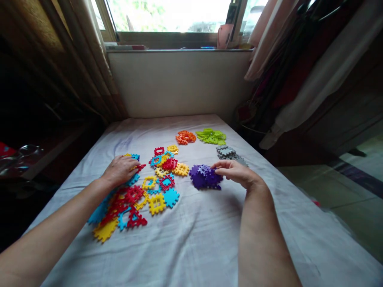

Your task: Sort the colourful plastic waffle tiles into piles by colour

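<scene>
My left hand (120,169) lies over the left part of a mixed heap of plastic interlocking pieces, its fingers loosely spread on them. Just beyond its fingertips is a red piece (140,167). The heap holds red, blue and yellow toothed shapes, among them a yellow frame (157,203), a blue plate (171,197) and a red triangle (137,218). My right hand (235,171) pinches the edge of a purple interlocking piece (218,175) at the right side of the purple pile (199,177). Its thumb and forefinger are together there.
Behind the purple pile are an orange pile (185,137) and a lime-green pile (211,136). A grey pile (226,151) sits beyond my right hand. Everything rests on a pale sheet (191,247). A pink cup (224,36) stands on the windowsill; clothes hang at right.
</scene>
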Motion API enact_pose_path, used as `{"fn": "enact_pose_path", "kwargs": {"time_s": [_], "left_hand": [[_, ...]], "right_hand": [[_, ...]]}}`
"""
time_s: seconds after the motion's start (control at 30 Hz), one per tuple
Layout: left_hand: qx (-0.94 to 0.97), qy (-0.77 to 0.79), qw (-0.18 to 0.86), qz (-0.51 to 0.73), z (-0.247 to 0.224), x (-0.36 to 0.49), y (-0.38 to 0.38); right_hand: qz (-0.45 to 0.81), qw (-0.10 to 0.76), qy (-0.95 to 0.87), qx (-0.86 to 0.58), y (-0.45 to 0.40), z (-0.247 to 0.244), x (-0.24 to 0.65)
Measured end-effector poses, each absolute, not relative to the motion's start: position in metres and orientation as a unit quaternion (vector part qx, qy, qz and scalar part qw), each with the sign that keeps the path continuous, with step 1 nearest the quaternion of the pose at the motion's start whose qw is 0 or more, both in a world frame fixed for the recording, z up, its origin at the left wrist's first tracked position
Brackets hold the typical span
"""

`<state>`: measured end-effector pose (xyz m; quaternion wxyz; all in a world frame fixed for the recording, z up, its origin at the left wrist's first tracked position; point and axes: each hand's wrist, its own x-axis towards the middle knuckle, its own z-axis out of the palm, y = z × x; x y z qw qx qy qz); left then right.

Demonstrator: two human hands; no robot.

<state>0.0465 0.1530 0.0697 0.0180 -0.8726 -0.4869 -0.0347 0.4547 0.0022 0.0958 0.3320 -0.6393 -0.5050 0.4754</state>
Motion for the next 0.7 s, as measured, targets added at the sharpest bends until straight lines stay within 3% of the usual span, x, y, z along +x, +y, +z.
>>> {"fn": "enact_pose_path", "kwargs": {"time_s": [0.23, 0.7], "left_hand": [[-0.835, -0.534, 0.113, 0.077, 0.075, 0.026, 0.164], [-0.804, -0.587, 0.071, 0.069, 0.072, 0.059, 0.188]], "right_hand": [[0.485, 0.283, -0.503, -0.657, 0.005, 0.08, 0.462], [0.313, 0.412, -0.468, -0.716, 0.014, 0.076, 0.468]]}}
